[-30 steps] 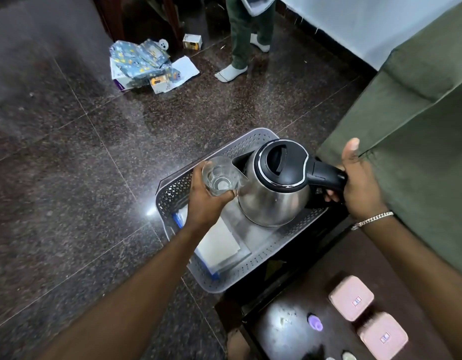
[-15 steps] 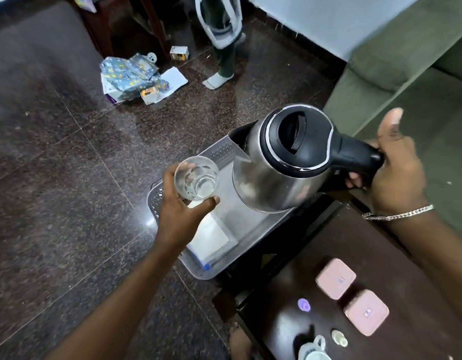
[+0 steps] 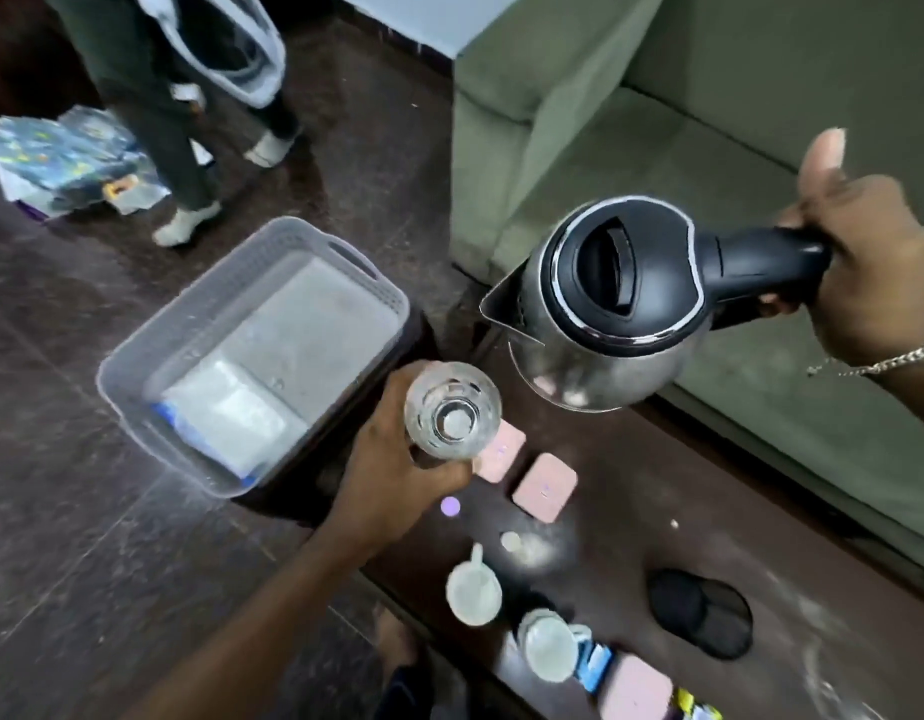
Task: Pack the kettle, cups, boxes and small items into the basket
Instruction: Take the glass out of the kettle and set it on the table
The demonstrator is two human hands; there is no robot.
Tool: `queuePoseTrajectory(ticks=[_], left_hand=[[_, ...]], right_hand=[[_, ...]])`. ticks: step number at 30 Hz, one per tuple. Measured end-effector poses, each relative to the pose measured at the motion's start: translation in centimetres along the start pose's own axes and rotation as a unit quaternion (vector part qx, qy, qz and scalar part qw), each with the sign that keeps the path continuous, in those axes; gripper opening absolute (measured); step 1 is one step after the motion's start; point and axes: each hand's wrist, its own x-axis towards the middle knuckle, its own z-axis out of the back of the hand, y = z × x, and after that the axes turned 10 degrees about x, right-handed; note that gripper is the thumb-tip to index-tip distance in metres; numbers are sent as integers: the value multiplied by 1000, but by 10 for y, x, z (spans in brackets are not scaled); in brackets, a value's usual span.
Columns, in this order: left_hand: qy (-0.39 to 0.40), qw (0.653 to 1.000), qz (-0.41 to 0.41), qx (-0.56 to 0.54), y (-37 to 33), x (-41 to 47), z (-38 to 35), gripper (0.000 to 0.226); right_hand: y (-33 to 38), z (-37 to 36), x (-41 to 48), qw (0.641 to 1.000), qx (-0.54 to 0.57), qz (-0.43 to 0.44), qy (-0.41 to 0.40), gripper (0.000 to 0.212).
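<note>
the green sofa (image 3: 709, 122) fills the upper right of the view. a dark table (image 3: 631, 511) stands in front of it, lower right. the grey basket (image 3: 137, 366) sits on the dark floor just left of the table's end, holding a white box with a blue edge (image 3: 226, 418) in its near half; the far half shows only the basket's bare floor.

the kettle (image 3: 605, 304), steel body with black lid, is held in the air above the table's far end, spout pointing left toward the basket. the right hand (image 3: 865, 262) is clamped around its black handle, thumb raised; a chain bracelet (image 3: 886, 362) circles the wrist.

the left hand (image 3: 392, 475) is wrapped around a clear glass (image 3: 452, 410), upright, mouth up, held above the table edge between basket and kettle. the two hands are well apart.

on the table: two pink square boxes (image 3: 545, 488), one partly behind the glass; two pale cups (image 3: 472, 589) near the front edge; a black round base (image 3: 701, 613); a small purple item (image 3: 450, 506); a small pale disc (image 3: 510, 542).

a second person's legs (image 3: 153, 122) stand at upper left.
</note>
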Motion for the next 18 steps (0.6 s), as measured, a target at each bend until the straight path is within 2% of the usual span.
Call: queuePoseTrajectory(ticks=[4, 7, 12, 15, 18], left_hand=[[60, 997, -15, -39, -17, -30, -83, 92], [100, 993, 14, -53, -13, -51, -139, 93], [152, 986, 65, -35, 2, -84, -210, 86], [168, 982, 79, -30, 13, -93, -236, 86], [173, 981, 90, -22, 22, -94, -254, 86]], right_hand=[[-13, 57, -42, 997, -58, 18, 40, 83], [-31, 92, -63, 991, -101, 11, 91, 87], [-63, 129, -92, 970, -207, 21, 126, 90], [-84, 136, -103, 947, -283, 38, 149, 94], [-101, 135, -113, 921, -340, 67, 176, 87]])
